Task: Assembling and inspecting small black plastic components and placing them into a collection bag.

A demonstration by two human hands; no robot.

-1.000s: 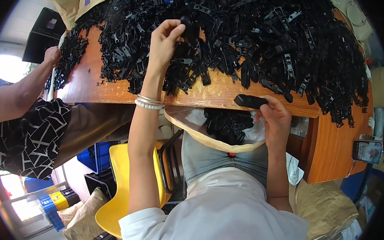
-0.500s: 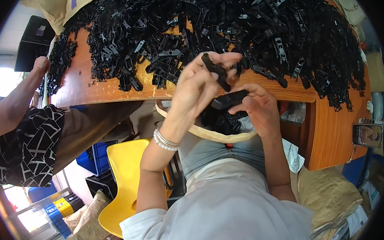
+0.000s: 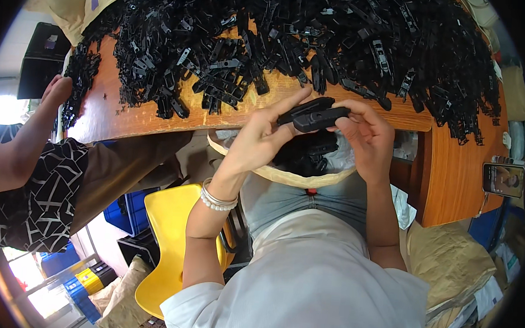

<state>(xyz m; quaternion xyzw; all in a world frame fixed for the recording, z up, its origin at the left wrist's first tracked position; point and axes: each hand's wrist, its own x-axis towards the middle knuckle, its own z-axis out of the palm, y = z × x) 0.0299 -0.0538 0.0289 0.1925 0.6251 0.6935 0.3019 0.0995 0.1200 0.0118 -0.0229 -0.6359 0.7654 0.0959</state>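
Over my lap, two elongated black plastic parts are held together side by side. My left hand [image 3: 263, 131] pinches the farther black plastic part [image 3: 305, 107] between thumb and fingers. With its thumb and fingertips my right hand [image 3: 369, 137] grips the end of the nearer black plastic part [image 3: 322, 119], which is shaped like a slim clip. The two pieces overlap; whether they are joined I cannot tell. Below both hands a round basket [image 3: 309, 181] with a pale rim rests on my lap, with more black parts [image 3: 308, 155] inside.
A wooden table [image 3: 217, 116] carries a wide heap of black plastic parts [image 3: 283, 30]. Left of me a co-worker's hand [image 3: 56, 89] is at the table edge. Beside me stands a yellow chair [image 3: 171, 236]. A phone [image 3: 502, 180] sits at the right, above paper sacks [image 3: 449, 256].
My hands have come together, so the two black parts now overlap. My left hand has turned and lowered, and my right hand has risen slightly. The co-worker's hand has shifted slightly.
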